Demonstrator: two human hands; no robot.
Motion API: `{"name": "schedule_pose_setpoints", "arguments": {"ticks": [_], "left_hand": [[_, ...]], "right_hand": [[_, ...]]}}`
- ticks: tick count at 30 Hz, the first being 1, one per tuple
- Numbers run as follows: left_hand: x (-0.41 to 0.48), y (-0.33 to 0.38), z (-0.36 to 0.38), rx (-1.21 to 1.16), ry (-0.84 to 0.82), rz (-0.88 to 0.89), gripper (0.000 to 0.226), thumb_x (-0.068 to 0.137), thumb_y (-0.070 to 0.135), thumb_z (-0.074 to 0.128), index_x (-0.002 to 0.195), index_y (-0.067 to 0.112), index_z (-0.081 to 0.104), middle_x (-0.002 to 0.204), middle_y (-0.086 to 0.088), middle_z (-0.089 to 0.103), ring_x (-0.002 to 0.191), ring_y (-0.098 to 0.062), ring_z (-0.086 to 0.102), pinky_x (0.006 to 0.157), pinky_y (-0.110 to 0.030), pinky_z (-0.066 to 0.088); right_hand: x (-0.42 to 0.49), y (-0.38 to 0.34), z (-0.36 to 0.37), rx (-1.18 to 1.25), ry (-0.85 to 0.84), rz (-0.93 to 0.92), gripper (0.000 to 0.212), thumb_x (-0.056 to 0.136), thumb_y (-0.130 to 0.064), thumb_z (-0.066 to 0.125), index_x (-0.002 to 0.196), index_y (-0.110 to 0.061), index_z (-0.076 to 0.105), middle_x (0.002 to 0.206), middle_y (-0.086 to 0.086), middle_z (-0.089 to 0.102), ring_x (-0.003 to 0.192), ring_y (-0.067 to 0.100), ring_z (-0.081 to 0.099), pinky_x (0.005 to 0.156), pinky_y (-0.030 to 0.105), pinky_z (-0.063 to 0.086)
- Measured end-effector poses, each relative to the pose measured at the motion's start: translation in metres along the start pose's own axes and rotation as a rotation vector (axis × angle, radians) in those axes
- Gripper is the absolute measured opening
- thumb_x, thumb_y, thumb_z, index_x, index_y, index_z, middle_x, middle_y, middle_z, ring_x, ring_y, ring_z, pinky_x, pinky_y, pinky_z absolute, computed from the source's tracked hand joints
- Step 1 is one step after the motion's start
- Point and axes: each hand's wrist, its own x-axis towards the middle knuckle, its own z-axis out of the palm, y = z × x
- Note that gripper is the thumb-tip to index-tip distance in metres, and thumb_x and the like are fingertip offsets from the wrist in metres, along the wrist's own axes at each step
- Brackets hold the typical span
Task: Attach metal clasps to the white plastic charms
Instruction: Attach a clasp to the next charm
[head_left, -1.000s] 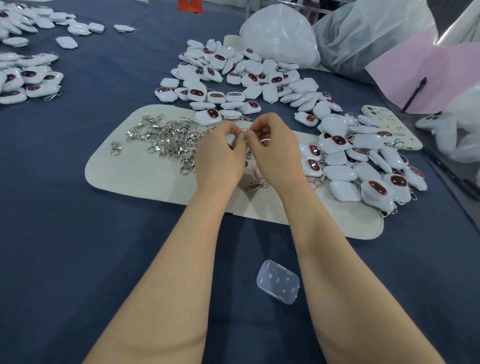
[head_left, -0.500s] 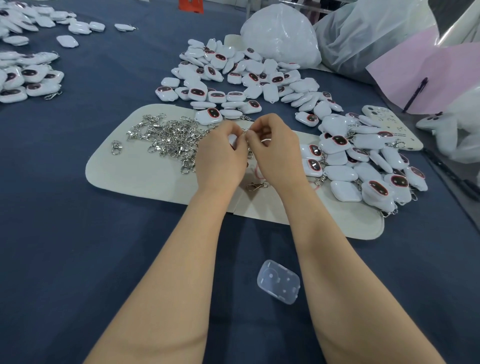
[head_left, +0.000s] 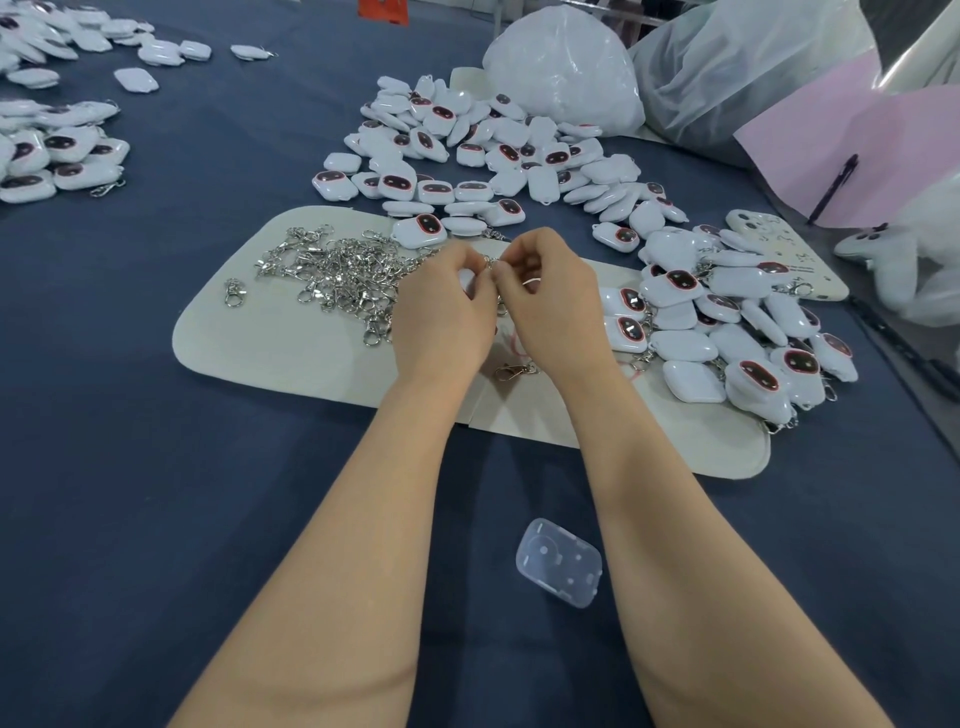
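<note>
My left hand and right hand pinch a clasp mid-frame; clasped charms lie right, many bare charms wait above.

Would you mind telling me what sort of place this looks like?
Probably a small hand-assembly workshop: heaps of identical white charms on a blue table, a pile of loose metal clasps, and large plastic bags behind.

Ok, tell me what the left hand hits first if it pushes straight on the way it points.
Probably the white charm at the mat's far edge, just beyond the left hand's fingers, which pinch a clasp with the right hand. Depth is unclear.
</note>
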Motion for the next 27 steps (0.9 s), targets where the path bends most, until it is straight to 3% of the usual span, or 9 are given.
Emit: {"name": "schedule_pose_setpoints", "arguments": {"ticks": [8,22,27], "left_hand": [[0.0008,-0.0001,0.0005,0.012,-0.003,-0.013,0.011,0.093,0.027,0.054,0.093,0.019,0.062,0.087,-0.006,0.07,0.077,-0.029,0.068,0.075,-0.039,0.053],[-0.0013,0.0002,0.0002,0.042,-0.004,-0.005,0.011,0.093,0.026,0.053,0.093,0.019,0.061,0.082,-0.007,0.069,0.076,-0.027,0.068,0.075,-0.039,0.053],[0.0002,0.0011,-0.0018,0.028,-0.017,0.015,0.01,0.092,0.023,0.053,0.094,0.018,0.062,0.086,-0.007,0.07,0.075,-0.029,0.068,0.074,-0.039,0.053]], "right_hand": [[0.0005,0.0002,-0.0004,0.007,-0.029,0.002,0.009,0.089,-0.008,0.057,0.09,-0.015,0.051,0.076,-0.014,0.052,0.073,0.005,0.05,0.072,0.023,0.044],[0.0012,0.0028,-0.0005,-0.023,-0.031,0.006,0.005,0.09,-0.011,0.057,0.089,-0.015,0.054,0.074,-0.016,0.051,0.068,-0.003,0.049,0.066,0.01,0.039],[0.0009,0.0024,-0.0049,0.009,-0.128,0.02,0.011,0.091,-0.007,0.054,0.092,-0.017,0.05,0.081,-0.014,0.053,0.073,0.001,0.05,0.071,0.019,0.045]]}}
